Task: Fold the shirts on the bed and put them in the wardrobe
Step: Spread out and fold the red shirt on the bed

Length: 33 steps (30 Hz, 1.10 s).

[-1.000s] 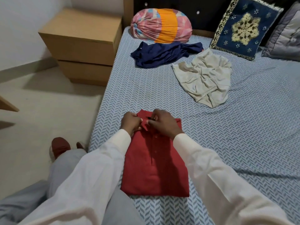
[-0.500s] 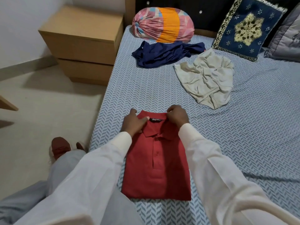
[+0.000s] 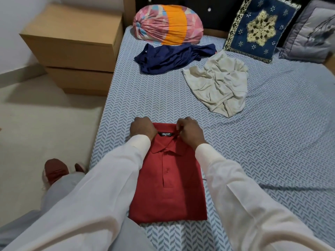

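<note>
A red polo shirt (image 3: 168,185) lies folded into a neat rectangle near the bed's front edge, collar and black label facing up. My left hand (image 3: 143,128) holds the left end of the collar with curled fingers. My right hand (image 3: 189,131) pinches the collar's right side beside the label. Further back on the blue patterned bed (image 3: 272,142) lie a crumpled navy shirt (image 3: 172,57) and a crumpled beige shirt (image 3: 219,84), both unfolded. No wardrobe is in view.
A pink and orange bolster (image 3: 167,25), a blue embroidered cushion (image 3: 261,29) and a grey pillow (image 3: 311,33) line the headboard. A wooden nightstand (image 3: 72,44) stands left of the bed. My red slipper (image 3: 54,171) is on the floor.
My hands have spread apart from the collar's middle to its two ends, uncovering the label. The right hand has since shifted back toward the label. The shirt has stayed in place.
</note>
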Available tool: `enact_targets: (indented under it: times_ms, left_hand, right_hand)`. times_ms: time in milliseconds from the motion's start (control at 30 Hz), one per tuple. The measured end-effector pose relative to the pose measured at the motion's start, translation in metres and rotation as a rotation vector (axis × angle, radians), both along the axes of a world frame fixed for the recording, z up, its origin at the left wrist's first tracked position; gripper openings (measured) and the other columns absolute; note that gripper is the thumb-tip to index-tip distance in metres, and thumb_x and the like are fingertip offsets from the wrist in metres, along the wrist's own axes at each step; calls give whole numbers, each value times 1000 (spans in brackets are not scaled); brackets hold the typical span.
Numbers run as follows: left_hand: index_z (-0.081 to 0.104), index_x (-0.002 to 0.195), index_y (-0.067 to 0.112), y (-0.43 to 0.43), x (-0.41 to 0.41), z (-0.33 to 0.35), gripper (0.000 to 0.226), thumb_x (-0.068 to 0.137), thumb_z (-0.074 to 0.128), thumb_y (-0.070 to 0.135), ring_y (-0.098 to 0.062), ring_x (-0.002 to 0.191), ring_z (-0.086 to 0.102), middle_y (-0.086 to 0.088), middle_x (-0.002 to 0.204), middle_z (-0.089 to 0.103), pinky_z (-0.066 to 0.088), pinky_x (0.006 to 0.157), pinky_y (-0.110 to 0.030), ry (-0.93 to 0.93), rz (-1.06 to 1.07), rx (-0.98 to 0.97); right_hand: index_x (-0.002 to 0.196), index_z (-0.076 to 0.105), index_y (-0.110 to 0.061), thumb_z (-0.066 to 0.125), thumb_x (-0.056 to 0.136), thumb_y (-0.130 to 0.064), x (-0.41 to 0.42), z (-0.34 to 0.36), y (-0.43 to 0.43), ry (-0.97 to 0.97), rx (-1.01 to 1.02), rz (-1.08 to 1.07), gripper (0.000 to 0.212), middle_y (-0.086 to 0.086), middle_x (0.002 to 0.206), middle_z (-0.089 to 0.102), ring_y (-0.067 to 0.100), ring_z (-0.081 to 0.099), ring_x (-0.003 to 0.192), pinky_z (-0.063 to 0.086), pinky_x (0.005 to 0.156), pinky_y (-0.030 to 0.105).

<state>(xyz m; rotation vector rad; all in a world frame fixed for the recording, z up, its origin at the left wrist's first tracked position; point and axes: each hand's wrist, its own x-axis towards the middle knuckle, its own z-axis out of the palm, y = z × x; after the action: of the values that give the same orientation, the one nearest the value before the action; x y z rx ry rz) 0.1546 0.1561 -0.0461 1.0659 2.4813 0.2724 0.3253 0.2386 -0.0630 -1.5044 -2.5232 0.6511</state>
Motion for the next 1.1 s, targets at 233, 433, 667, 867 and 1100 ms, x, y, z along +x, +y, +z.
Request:
enact_targets:
  times_ms: [233,433,667,867,1100]
  left_hand:
    - [62,109,7,-26,-18,-5,40,88,62,41,-32,102,60,-16,115,60,49,85,-35,-231,92,306]
    - [63,114,10,-75,-16,-36,34,84,73,21,-24,100,61,-13,110,62,42,84,-26,-293,-28,340]
    - [55,116,0,-120,-6,-33,60,84,70,48,-37,107,60,-22,118,61,50,89,-39,-226,111,99]
    - [55,73,16,-177,33,-9,33,86,72,42,-22,59,62,-6,69,62,55,60,-27,-497,-36,-298]
    - [50,112,14,-177,27,-28,45,77,75,26,-22,86,62,-5,99,61,54,77,-32,-676,137,72]
  right_hand:
    - [107,72,-18,58,89,-11,11,-4,7,210,-42,-91,25,13,111,64,30,61,106,47,96,39]
    - [114,61,-14,61,87,-8,37,-18,-40,313,-77,7,28,4,100,60,19,57,90,48,84,35]
    - [117,55,-13,71,82,-29,87,-32,-85,295,-76,-325,42,12,106,63,31,61,100,49,93,43]
    - [112,54,-18,72,74,-62,135,-33,-173,160,-414,-416,60,4,100,72,25,70,92,56,85,40]
    - [122,45,-24,81,81,-38,130,-15,-167,403,-491,-449,56,0,94,69,15,67,74,53,68,28]
